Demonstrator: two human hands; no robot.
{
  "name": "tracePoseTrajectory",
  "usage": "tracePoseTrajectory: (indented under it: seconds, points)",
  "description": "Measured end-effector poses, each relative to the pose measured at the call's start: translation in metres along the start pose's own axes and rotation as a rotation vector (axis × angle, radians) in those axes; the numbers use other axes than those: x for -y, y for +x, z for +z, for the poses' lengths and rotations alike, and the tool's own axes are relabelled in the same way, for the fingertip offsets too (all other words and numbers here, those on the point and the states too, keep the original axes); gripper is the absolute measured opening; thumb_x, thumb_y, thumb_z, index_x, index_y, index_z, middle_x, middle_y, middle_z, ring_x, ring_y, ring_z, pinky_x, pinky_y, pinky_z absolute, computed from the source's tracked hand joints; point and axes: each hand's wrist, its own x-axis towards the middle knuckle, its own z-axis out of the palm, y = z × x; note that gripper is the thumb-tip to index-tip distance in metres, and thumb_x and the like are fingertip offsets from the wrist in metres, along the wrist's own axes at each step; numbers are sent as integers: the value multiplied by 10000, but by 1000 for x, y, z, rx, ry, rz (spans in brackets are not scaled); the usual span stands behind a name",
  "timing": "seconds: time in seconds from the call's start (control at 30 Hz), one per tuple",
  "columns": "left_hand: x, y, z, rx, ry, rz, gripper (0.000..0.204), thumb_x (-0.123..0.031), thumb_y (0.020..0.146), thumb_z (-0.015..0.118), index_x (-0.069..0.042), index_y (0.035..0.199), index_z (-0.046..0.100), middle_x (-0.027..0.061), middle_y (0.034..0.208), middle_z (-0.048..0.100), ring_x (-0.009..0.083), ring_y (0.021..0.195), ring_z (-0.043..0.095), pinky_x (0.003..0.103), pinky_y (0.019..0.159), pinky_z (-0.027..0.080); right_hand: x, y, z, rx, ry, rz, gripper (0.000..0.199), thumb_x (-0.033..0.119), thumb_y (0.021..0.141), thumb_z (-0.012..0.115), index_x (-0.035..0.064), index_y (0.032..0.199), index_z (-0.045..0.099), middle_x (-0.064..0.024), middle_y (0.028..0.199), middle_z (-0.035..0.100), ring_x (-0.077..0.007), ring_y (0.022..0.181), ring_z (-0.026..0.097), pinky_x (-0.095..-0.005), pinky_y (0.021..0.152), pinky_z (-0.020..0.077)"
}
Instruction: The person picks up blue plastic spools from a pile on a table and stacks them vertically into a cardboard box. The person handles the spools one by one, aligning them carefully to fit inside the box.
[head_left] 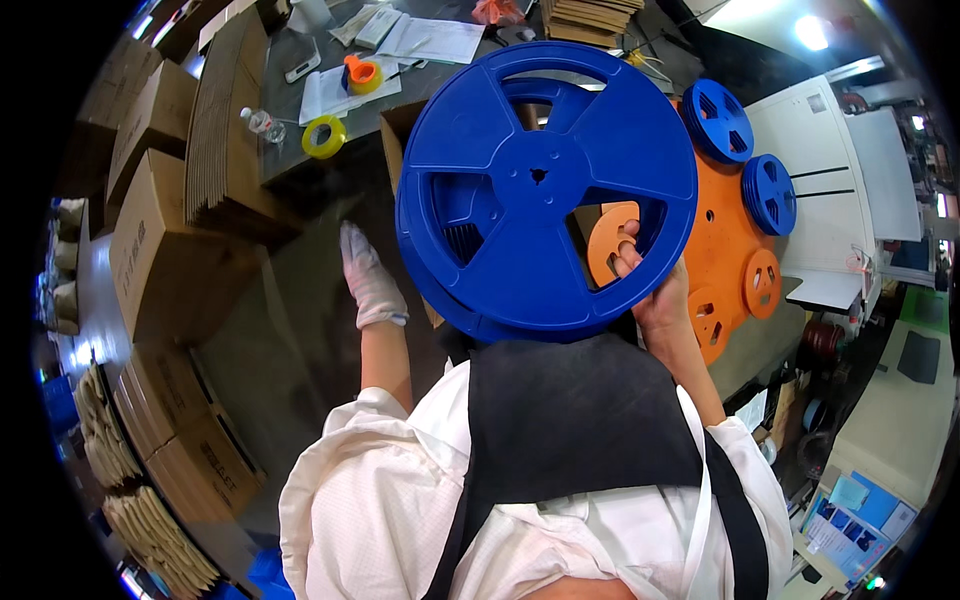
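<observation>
A large blue plastic reel (pixel 540 250) is held up before my chest, its flat face toward me. My right hand (pixel 658 295) grips it at the lower right, with fingers passing through one of its cut-outs. Behind it more blue reel (pixel 470 195) shows through the openings and past the lower left rim. My left hand (pixel 370 275), in a white glove, hangs free to the left of the reel, fingers stretched out and holding nothing. Part of an open cardboard box (pixel 393 140) shows behind the reel; its inside is mostly hidden.
To the right stands an orange round machine table (pixel 722 205) with blue reels (pixel 718 120) and orange discs (pixel 762 283). Yellow tape (pixel 323 137), an orange tape dispenser (pixel 362 75) and a bottle (pixel 262 125) lie on the far-left bench. Cardboard boxes (pixel 165 250) line the left.
</observation>
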Motion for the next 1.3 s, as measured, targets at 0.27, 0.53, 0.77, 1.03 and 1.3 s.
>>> tracePoseTrajectory:
  seconds: [0.27,0.53,0.77,1.03,1.3]
  points:
    - [-144,-16,-161,-653,-639,495,664,-461,885,529,-63,1406,422,192,1465,387,359,1387,316,479,1168,159,-19,-1,44,-222,-113,26,302,285,968,523,50,1156,529,-139,1028,599,-140,632,517,-236,486,401]
    - [-101,7,-123,-536,-604,134,590,-327,883,555,-27,1378,440,219,1435,416,347,1357,377,471,1143,236,-8,-6,3,84,-74,99,347,342,985,486,30,1128,539,-94,982,613,-126,625,514,-247,504,405]
    - [-87,23,-90,-550,-636,143,520,-337,945,455,-31,1365,460,204,1434,427,366,1335,399,474,1150,213,-5,-9,3,34,-70,102,340,343,955,548,20,1061,541,-67,928,594,-113,634,520,-213,471,397]
    - [-98,7,-94,-428,-634,346,555,-403,951,429,-89,1408,429,178,1480,378,337,1388,322,466,1155,198,-16,-2,-6,32,-42,157,428,433,944,553,28,1080,528,-80,975,579,-110,625,498,-216,471,396]
    - [58,33,118,-205,421,177,446,-356,991,454,-46,1301,535,127,1333,535,272,1212,523,357,1032,407,-10,9,-16,-57,102,74,338,297,969,505,2,1131,542,-104,986,600,-130,643,538,-223,486,411]
